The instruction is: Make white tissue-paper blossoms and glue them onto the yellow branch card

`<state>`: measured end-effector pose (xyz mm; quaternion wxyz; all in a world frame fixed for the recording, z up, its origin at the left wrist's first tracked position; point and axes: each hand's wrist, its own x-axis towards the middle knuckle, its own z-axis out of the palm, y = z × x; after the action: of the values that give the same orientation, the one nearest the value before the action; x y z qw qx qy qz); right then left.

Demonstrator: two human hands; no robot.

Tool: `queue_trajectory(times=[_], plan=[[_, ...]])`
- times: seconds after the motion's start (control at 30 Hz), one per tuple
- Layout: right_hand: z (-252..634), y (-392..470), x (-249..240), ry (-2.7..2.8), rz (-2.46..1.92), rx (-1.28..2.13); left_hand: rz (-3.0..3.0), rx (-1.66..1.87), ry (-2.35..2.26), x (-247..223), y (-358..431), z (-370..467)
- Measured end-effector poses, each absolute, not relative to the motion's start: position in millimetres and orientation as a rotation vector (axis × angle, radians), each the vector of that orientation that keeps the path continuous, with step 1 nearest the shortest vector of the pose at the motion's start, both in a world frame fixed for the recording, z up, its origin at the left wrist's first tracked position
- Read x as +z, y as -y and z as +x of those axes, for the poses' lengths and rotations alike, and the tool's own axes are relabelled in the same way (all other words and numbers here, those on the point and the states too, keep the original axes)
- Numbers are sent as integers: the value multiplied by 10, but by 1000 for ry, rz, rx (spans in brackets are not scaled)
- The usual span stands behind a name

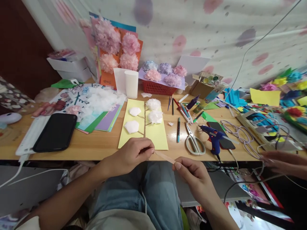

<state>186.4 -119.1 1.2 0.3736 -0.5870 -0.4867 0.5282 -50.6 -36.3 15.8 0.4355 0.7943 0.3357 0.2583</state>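
Observation:
A thin, pale strip [165, 157], perhaps paper or tape, is stretched over my lap. One end is pinched in the closed fingers of my left hand [134, 155]; my right hand [193, 172] grips the other end between thumb and forefinger. Just beyond my left hand lies a yellow sheet [157, 135] with a brown stem and branches down its middle. Two fluffy white paper flowers [155, 117] sit on its right half, and two flat white paper pieces [131, 126] on its left. Scissors [194, 142] and a teal marker [178, 130] lie right of the sheet.
A blue glue gun [213, 138] stands by a phone [222, 134] and coiled cables at right. Another person's hand [285, 163] reaches in there. A black phone [55, 131], coloured papers [109, 119] and white tissue [103, 99] lie left. A red basket [158, 87] stands behind.

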Motion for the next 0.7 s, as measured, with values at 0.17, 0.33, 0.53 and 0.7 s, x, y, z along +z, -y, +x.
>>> queue_trajectory(times=[0.17,0.33,0.53,0.7], plan=[[1887,1197,-85,1167,-1462,1401,1992,655,-847,131,389,-489],[1925,1191,-100,1133,-1399,1436,2022,686,-819,155,356,-437],[2066,1224,-104,1172,-1507,1015,2061,797,-1045,91,201,-681],[2049,990,-308,1451,-1804,174,2242,439,-789,4,461,-731]])
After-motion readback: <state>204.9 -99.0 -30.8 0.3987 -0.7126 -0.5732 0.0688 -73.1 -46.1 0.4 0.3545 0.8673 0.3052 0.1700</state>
